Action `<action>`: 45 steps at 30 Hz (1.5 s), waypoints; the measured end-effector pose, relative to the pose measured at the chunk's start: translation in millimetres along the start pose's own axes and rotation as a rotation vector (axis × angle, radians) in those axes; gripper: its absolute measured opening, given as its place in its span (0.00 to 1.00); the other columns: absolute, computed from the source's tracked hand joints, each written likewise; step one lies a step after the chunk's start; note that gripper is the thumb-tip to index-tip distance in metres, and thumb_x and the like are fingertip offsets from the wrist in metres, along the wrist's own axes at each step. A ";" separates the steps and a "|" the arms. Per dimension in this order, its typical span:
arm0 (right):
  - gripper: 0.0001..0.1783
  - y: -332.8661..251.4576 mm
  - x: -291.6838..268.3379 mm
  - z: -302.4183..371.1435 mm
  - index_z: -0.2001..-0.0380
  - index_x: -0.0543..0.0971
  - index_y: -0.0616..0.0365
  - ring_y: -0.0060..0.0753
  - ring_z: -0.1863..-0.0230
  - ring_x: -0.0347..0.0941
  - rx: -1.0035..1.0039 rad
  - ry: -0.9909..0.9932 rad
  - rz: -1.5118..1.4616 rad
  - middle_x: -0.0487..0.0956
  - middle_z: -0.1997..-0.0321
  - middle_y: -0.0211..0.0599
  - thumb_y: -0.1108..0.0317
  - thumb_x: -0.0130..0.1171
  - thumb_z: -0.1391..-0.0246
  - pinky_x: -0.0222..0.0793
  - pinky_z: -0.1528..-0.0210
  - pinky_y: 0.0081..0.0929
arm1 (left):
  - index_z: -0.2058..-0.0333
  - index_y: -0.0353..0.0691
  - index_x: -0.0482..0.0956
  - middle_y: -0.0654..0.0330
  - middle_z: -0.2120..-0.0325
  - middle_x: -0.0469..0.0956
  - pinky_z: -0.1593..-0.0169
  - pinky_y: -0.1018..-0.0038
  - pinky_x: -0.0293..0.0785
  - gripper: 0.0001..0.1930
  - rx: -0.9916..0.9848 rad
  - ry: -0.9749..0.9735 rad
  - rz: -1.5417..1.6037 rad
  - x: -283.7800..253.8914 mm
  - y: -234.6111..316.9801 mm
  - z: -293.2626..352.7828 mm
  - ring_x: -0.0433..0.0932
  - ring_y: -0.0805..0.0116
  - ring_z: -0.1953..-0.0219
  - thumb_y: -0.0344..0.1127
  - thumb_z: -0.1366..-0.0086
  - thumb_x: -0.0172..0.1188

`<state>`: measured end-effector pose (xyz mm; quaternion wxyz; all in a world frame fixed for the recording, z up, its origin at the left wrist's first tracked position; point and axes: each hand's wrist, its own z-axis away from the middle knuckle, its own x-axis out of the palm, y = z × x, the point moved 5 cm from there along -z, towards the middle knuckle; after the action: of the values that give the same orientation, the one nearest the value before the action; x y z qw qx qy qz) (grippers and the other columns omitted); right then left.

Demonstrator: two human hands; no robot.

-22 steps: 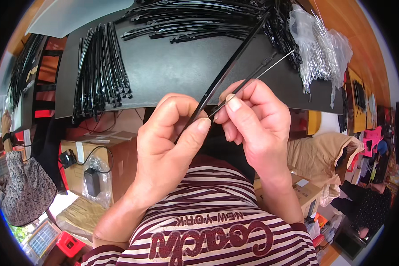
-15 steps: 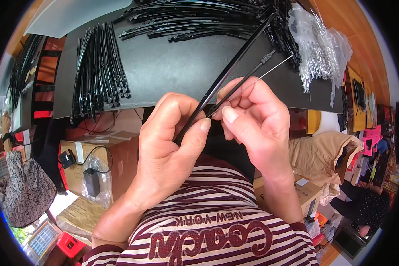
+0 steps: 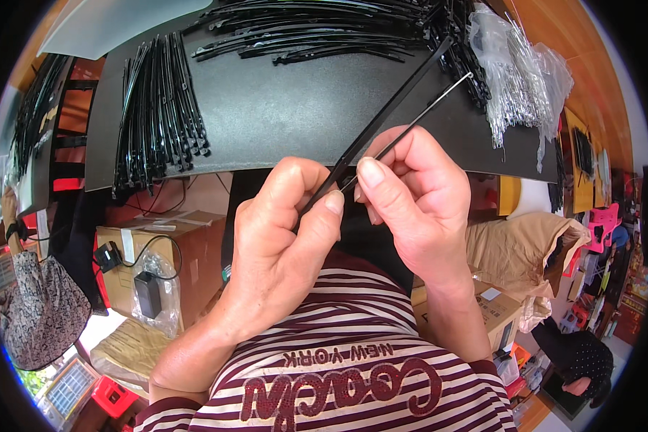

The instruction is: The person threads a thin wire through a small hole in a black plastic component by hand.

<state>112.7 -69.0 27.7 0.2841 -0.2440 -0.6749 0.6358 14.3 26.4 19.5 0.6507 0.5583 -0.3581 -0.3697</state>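
Above my lap, by the table's near edge, my left hand (image 3: 284, 223) is closed, pinching a long glossy black strip (image 3: 385, 119) between thumb and fingers. The strip slants up and away to the right, over the table. Close beside it, my right hand (image 3: 417, 198) pinches a thin dark rod (image 3: 428, 111) with a pale, silvery far end. The rod runs roughly alongside the strip, and its lower end comes near my left thumb. Whether rod and strip touch there is hidden by my fingers.
The dark table (image 3: 288, 122) bears a fanned bundle of black strips (image 3: 162, 108) at left and a pile of them (image 3: 317, 32) at the back. A plastic bag of thin silvery strips (image 3: 515, 79) lies at right. Cardboard boxes (image 3: 194, 266) stand below. Other people are at both sides.
The separate grey-ended black rod and silver wire in my right hand now appear as one line, reaching toward the far right. The black strip has tilted slightly to the right.
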 end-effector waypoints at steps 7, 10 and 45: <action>0.05 -3.7 2.8 0.6 0.72 0.69 0.64 0.07 0.77 0.62 -0.059 0.024 0.069 0.71 0.77 0.26 0.76 0.54 0.45 0.59 0.78 0.09 | 0.69 0.35 0.69 0.71 0.84 0.66 0.77 0.85 0.56 0.03 -0.202 -0.023 0.113 -2.4 0.8 -1.7 0.59 0.86 0.81 0.28 0.36 0.49; 0.04 -2.2 2.5 -0.8 0.71 0.70 0.65 0.08 0.77 0.62 -0.089 -0.018 0.026 0.72 0.76 0.26 0.76 0.54 0.45 0.59 0.78 0.10 | 0.68 0.35 0.71 0.71 0.80 0.68 0.74 0.86 0.57 0.03 -0.244 -0.019 0.183 -2.9 -2.2 0.2 0.61 0.87 0.78 0.27 0.37 0.49; 0.11 -13.4 12.1 -35.9 0.68 0.70 0.60 0.33 0.69 0.70 -0.505 -0.340 1.241 0.64 0.71 0.37 0.72 0.57 0.58 0.69 0.76 0.28 | 0.50 0.31 0.68 0.53 0.53 0.70 0.46 0.73 0.62 0.17 0.158 0.538 -0.928 -204.2 15.4 -26.8 0.69 0.64 0.50 0.30 0.37 0.50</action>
<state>129.4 -35.8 43.0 -0.3078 -0.5408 -0.5729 0.5334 -56.9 220.2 20.7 0.4436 0.7800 0.0785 -0.4344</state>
